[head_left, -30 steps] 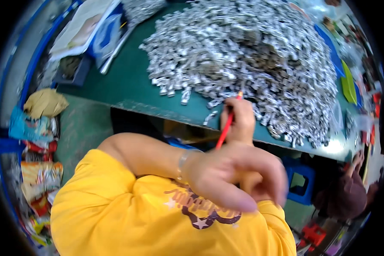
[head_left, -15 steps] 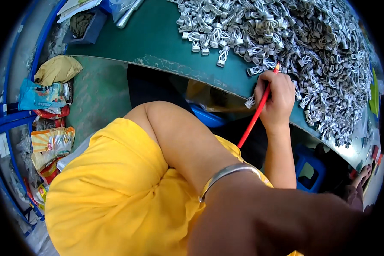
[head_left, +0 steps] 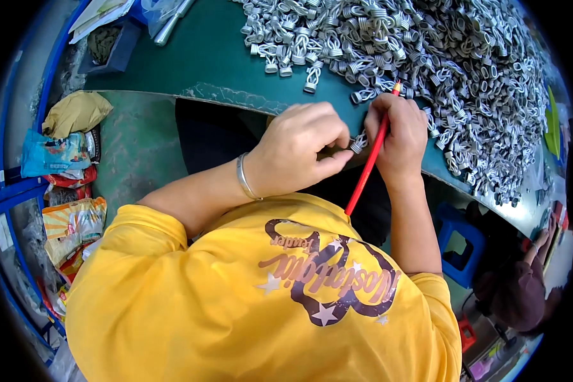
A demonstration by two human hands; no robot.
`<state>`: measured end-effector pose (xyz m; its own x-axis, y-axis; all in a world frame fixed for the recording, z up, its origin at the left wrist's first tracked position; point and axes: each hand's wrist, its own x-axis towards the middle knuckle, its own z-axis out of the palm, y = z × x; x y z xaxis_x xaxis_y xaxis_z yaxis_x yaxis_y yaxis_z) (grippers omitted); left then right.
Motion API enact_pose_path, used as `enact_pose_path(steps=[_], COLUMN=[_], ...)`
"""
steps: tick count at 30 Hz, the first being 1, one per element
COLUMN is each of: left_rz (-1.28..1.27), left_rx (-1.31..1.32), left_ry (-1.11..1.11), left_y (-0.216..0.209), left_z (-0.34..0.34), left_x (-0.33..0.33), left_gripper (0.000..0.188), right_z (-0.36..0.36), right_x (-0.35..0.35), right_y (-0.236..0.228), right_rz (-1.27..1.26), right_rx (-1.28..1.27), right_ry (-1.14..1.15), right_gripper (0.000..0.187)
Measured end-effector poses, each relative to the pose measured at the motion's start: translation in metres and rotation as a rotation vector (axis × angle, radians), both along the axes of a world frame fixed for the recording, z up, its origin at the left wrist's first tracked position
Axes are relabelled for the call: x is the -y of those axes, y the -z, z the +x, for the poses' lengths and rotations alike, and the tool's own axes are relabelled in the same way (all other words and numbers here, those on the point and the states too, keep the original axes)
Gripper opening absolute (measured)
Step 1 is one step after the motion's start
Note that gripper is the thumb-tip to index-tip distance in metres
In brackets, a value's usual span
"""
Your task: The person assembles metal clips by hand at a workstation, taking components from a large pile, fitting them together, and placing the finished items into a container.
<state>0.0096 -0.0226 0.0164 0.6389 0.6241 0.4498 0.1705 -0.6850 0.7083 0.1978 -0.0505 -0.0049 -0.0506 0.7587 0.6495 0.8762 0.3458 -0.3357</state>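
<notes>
My right hand [head_left: 399, 139] is closed around a red pencil [head_left: 368, 169], which slants with its sharpened tip up toward the pile. At that hand's fingertips is a small grey looped piece [head_left: 359, 144] with a ribbed collar. My left hand [head_left: 302, 149], wearing a silver bangle [head_left: 243, 178] at the wrist, is just to its left. Its fingers are curled and the thumb points toward the looped piece; whether they pinch anything is hidden. A large heap of similar looped pieces [head_left: 439, 70] covers the far right of the green table [head_left: 216, 54].
The table's worn front edge [head_left: 235, 99] runs past my hands. At the far left are a grey bin [head_left: 118, 48] and papers. Packets [head_left: 76, 219] sit along a blue rack on the left. A blue stool [head_left: 459, 245] stands under the table; another person's arm [head_left: 541, 242] shows at right.
My left arm has swung from the lower right, close to the camera, to beside my right hand. The right hand still holds the pencil and looped piece. The view has shifted slightly.
</notes>
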Motion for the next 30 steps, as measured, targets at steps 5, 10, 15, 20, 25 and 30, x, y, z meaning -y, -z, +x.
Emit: enact_pose_path(steps=[5,10,15,20,25,30], left_rz=[0.146,0.179,0.105,0.094,0.118,0.114], left_rx=[-0.075,-0.133,-0.008,-0.031,-0.039,0.023], left_ry=[-0.101,-0.129,-0.151,-0.245,-0.265,-0.217], left_y=[0.012,0.012,0.008,0.008,0.006,0.013], left_z=[0.016,0.013,0.009,-0.001,-0.008,-0.007], left_x=[0.010,0.005,-0.005,-0.023,-0.027,-0.031], left_gripper=[0.024,0.024,0.019,0.021,0.025,0.023], right_z=[0.002,-0.002,0.003,0.005,0.004,0.003], right_x=[0.001,0.000,0.010,0.005,0.002,0.005], right_y=[0.001,-0.001,0.001,0.008,-0.002,-0.004], right_rz=[0.017,0.030,0.071,0.154,0.029,0.000], right_rx=[0.016,-0.006,-0.181,-0.316,-0.094,-0.072], right_ry=[0.019,0.014,0.057,0.058,0.156,0.189], right_gripper=[0.022,0.021,0.019,0.024,0.028,0.025])
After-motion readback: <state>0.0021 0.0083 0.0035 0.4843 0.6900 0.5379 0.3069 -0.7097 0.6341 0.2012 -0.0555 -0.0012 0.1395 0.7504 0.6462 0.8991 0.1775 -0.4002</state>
